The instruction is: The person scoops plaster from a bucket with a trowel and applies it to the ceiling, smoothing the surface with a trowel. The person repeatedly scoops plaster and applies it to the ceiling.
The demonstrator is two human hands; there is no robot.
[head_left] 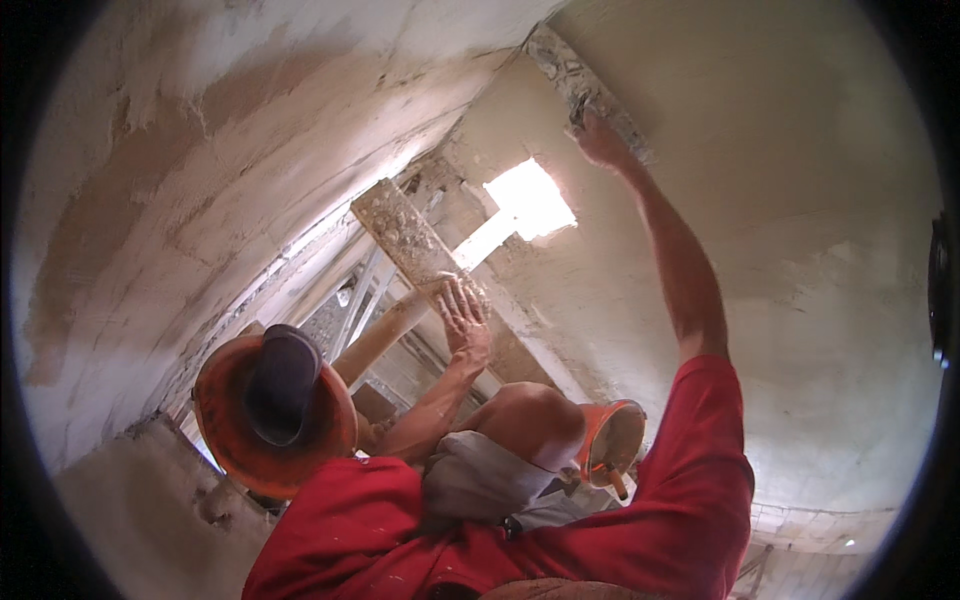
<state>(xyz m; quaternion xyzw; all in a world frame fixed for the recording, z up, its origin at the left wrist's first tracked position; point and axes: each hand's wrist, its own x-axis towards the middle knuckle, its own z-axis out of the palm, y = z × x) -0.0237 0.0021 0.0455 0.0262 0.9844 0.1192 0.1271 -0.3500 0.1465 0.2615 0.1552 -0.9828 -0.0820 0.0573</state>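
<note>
My right arm, in a red sleeve, reaches up and forward to the wall. In my right hand (pixel 603 143) is a long flat plastering trowel (pixel 565 68), its face spattered with grey plaster. The trowel lies against or close to the plastered wall (pixel 780 170); contact cannot be made out. Lower and left of it, my left hand (pixel 465 315) lies with its fingers stretched out on the near end of a plaster-spattered board (pixel 400 228). My bent knee (pixel 535 420) shows below, in grey shorts.
An orange bucket (pixel 215 400) with a dark rounded object (pixel 283 385) stands at left. A smaller orange bucket (pixel 617 440) sits right of my knee. Another patchy plastered surface (pixel 120 220) rises at left. Bright light comes through an opening (pixel 530 198). A tan pole-like beam (pixel 380 338) runs beside my left hand.
</note>
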